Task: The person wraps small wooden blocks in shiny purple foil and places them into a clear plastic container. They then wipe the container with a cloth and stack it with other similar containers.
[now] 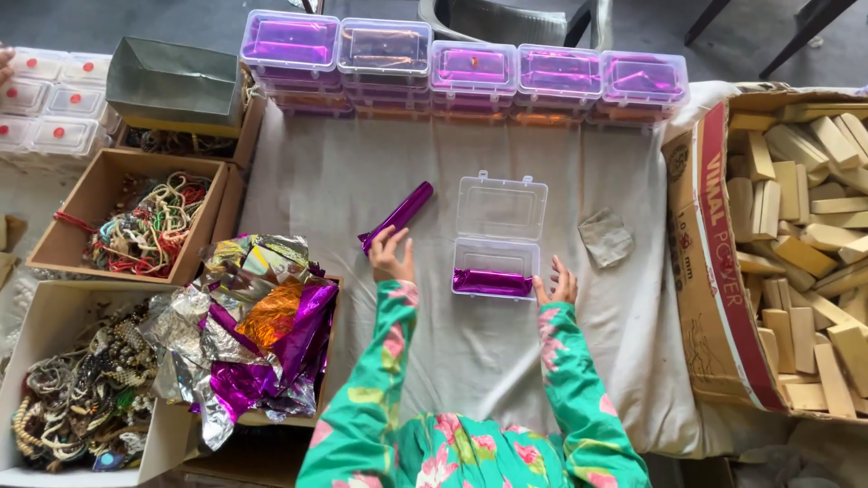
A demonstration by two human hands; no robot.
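A clear plastic box [495, 256] lies open on the grey cloth [362, 181], its lid [502, 207] tipped back. A piece of shiny purple foil [491, 283] lies inside along the box's near edge. My right hand [556, 283] rests with fingers spread at the box's right near corner, holding nothing. My left hand [391, 255] has its fingers apart and touches the near end of a purple foil roll [399, 217] lying diagonally on the cloth left of the box. Both sleeves are green with pink flowers.
Stacked clear boxes with purple foil [470, 72] line the far edge. A cardboard carton of wooden blocks [805, 244] stands right. Left are a heap of crumpled foil sheets [258, 325] and cartons of bead jewellery [145, 226]. A grey scrap [605, 238] lies on the cloth.
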